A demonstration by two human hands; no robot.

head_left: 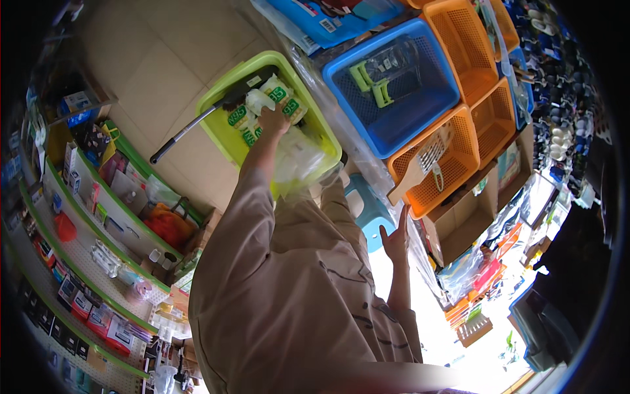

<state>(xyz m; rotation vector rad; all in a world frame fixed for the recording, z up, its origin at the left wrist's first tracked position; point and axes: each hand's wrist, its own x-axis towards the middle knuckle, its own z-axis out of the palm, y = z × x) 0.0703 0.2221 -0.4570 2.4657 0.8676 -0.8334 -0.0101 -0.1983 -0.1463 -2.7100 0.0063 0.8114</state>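
Observation:
My left hand (273,122) reaches into the lime-green basket (324,139). Its fingers are closed on a white, see-through plastic packet (260,100). Around it lie several packets with green-and-white labels (292,106). A crumpled clear plastic bag (298,154) fills the basket's near part. Across the rim rests a long-handled tool (187,131) with a black grip and metal rod; packets partly cover its dark head. My right hand (396,241) is open, thumb and fingers apart, just below the orange basket (423,209). A slotted turner (430,157) and a wooden spatula (405,180) lie there.
A blue basket (351,125) beyond holds green-handled items in clear packaging (373,85). More orange baskets (464,43) and a cardboard box (461,226) stand at right. A blue stool (369,213) is beside my legs. Stocked shelves (108,223) curve along the left.

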